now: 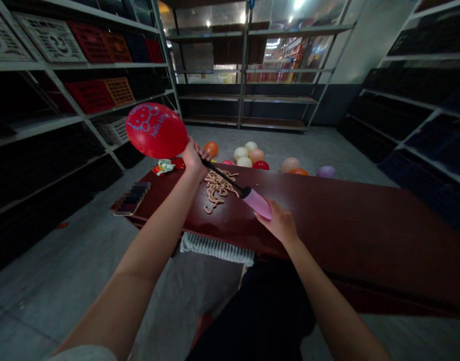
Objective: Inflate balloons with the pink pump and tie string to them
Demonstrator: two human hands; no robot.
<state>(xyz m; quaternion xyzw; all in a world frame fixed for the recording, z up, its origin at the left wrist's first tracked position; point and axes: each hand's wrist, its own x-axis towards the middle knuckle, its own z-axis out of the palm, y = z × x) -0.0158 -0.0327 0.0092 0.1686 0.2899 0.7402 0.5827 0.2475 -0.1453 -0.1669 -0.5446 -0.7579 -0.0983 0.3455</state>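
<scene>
A red balloon (157, 131) with blue cat print and lettering is inflated at the left. My left hand (194, 156) is closed at its neck, where the black rod of a hand pump meets it. The pump's pink part (257, 203) is gripped at its near end by my right hand (279, 220). The pump slants across the dark red table (327, 215). Under the rod lies a heap of uninflated beige long balloons (218, 186). How the balloon's neck sits on the nozzle is hidden by my left fingers.
Crumpled red and green wrappers (164, 167) and a blurred flat object (133, 198) lie on the table's left end. Beyond it, several balloons (241, 153) rest on the floor. Shelves with crates (90, 96) stand left; more racks stand behind and right.
</scene>
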